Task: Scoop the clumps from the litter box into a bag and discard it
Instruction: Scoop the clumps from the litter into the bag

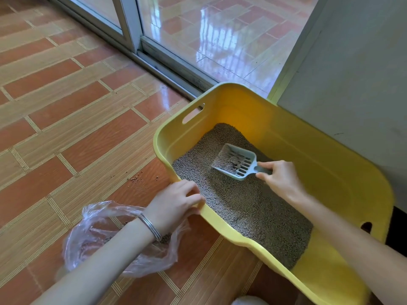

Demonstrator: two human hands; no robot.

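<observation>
A yellow litter box [308,150] stands on the tiled floor, holding grey-brown litter [248,205]. My right hand [282,179] grips the handle of a pale blue slotted scoop [235,161], whose head lies in the litter with some litter in it. My left hand [176,203] grips the box's near-left rim. A clear plastic bag [99,236] lies open on the floor under my left forearm, with a little litter inside.
A few spilled litter grains [141,178] lie on the floor left of the box. A sliding glass door track [167,69] runs behind it, and a grey wall [352,84] rises on the right. A dark gap [398,230] shows beyond the box's right end.
</observation>
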